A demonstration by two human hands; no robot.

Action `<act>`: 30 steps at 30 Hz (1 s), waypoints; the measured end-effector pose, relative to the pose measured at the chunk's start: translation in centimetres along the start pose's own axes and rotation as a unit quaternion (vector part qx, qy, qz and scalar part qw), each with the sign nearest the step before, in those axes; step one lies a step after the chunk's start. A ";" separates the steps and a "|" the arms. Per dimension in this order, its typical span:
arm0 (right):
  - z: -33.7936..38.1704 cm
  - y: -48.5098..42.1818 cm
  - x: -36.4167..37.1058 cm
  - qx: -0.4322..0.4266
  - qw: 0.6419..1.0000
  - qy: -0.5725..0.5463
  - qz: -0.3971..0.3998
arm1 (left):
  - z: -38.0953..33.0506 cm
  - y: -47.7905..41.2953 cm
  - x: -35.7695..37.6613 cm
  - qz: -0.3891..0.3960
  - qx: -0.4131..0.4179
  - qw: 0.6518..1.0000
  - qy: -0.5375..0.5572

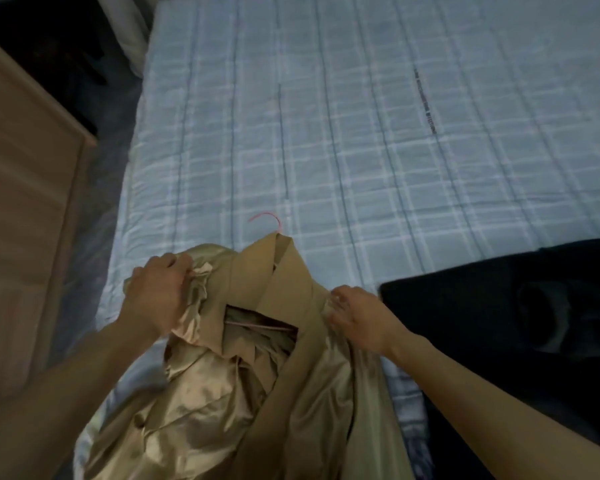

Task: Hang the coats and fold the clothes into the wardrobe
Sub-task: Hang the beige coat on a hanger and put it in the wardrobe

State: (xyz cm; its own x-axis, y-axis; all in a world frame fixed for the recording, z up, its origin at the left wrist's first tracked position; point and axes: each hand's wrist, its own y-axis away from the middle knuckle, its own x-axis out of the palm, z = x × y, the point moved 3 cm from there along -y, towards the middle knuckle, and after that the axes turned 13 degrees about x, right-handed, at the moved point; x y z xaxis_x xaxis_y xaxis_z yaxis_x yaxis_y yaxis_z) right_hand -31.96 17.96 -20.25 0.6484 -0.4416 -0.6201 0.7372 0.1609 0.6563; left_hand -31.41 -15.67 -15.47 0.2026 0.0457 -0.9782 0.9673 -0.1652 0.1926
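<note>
A tan coat (284, 275) with shiny gold lining lies open at the near edge of the bed. A pink hanger (269, 218) sits inside it; its hook sticks out past the collar and its bar shows in the neck opening. My left hand (160, 289) grips the bunched lining at the coat's left shoulder. At the right shoulder, my right hand (357, 315) pinches the coat's edge.
The bed (395, 133) has a pale blue checked cover stretching away from me. A dark garment (516, 306) lies on the bed at the right. A light wooden cabinet (21, 202) stands at the left, with a narrow strip of floor between it and the bed.
</note>
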 end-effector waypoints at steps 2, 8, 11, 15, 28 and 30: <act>0.6 -0.1 1.2 -0.010 1.000 0.021 0.017 | 0.0 0.0 1.0 0.015 -0.016 1.000 0.018; 0.1 -0.5 4.6 0.025 0.996 0.048 0.064 | -1.8 -1.7 2.4 0.066 0.035 0.996 -0.039; -0.2 -0.9 5.4 0.013 0.998 0.058 -0.005 | -2.6 -2.4 3.5 0.109 0.064 0.992 -0.018; 0.3 -1.3 5.9 -0.010 0.991 0.065 -0.114 | -2.2 -2.6 5.5 0.182 0.057 0.982 -0.009; 1.3 -2.9 2.0 -0.046 0.993 -0.051 -0.099 | -2.8 -0.7 1.8 -0.081 0.128 0.978 0.145; 1.8 -1.8 0.6 -0.068 0.987 -0.076 -0.123 | -3.4 -0.5 -0.3 -0.105 0.124 0.976 0.145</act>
State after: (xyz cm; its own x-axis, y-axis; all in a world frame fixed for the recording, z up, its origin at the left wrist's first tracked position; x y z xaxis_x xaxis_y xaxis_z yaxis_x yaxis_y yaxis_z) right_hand -33.22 15.82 -21.05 0.4187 -0.6070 -0.6754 0.8939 0.1445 0.4243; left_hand -31.46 -12.29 -15.03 0.0728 0.3747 -0.9243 0.9327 -0.3538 -0.0699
